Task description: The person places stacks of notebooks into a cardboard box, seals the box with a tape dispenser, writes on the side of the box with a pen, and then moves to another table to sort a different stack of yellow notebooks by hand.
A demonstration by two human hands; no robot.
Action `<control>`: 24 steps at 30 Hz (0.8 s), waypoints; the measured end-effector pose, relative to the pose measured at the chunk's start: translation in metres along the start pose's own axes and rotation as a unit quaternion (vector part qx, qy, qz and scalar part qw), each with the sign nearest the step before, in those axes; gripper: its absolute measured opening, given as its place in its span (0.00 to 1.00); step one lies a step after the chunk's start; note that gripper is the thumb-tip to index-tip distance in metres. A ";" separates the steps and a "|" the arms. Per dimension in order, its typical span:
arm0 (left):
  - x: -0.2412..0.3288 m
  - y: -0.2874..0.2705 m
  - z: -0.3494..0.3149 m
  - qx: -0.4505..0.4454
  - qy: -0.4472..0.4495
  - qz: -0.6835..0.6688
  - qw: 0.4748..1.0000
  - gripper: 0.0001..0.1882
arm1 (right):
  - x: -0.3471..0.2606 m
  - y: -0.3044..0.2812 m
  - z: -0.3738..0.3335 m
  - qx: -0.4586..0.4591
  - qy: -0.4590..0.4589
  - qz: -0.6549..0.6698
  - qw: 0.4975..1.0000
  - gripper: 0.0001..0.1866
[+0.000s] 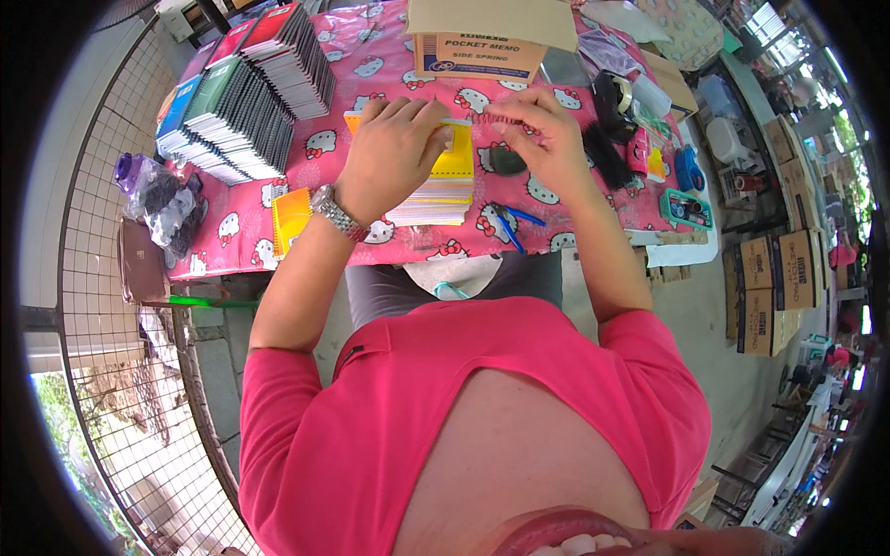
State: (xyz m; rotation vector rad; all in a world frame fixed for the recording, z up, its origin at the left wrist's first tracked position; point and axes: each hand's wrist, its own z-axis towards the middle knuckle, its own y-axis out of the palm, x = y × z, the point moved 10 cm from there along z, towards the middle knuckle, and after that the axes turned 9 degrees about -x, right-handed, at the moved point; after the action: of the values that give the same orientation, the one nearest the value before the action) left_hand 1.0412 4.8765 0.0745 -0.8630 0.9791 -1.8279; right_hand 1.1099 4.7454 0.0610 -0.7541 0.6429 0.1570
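Note:
My left hand point(397, 144), with a metal watch at the wrist, grips a small yellow memo pad point(353, 121) above a stack. My right hand point(549, 139) pinches a thin reddish spiral coil point(484, 119) at the pad's right end; whether the coil is threaded into the holes cannot be made out. Beneath the left hand stands the stack of yellow-covered memo pads point(428, 206), with a row of holes along the top cover. A finished-looking yellow spiral memo pad point(292, 219) lies left of my left wrist. Blue-handled pliers point(514, 225) lie right of the stack.
Tall stacks of spiral notebooks point(243, 130) stand at the left, beside a plastic bag of dark coils point(171, 208). An open carton point(480, 57) sits at the back. A tape dispenser point(614, 104), black coils point(607, 156) and a green tray point(686, 210) are at the right.

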 end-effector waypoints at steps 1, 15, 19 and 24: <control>-0.002 0.000 0.000 -0.001 -0.006 0.002 1.000 0.08 | -0.003 0.002 0.000 0.000 -0.011 -0.010 1.000 0.12; 0.002 0.001 0.001 -0.012 -0.020 0.018 1.000 0.10 | 0.015 0.009 -0.005 -0.094 0.114 0.135 0.980 0.13; 0.013 -0.004 0.002 0.003 -0.021 0.019 1.000 0.12 | -0.003 0.010 0.001 -0.103 0.051 0.074 0.991 0.19; 0.012 0.005 0.004 -0.031 -0.039 0.040 0.998 0.13 | -0.015 0.011 0.005 -0.142 0.126 0.067 0.980 0.22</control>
State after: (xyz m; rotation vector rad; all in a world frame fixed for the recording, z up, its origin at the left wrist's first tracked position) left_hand 1.0417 4.8625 0.0742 -0.9128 1.0101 -1.6914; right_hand 1.0963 4.7580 0.0659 -1.0169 0.9253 0.2842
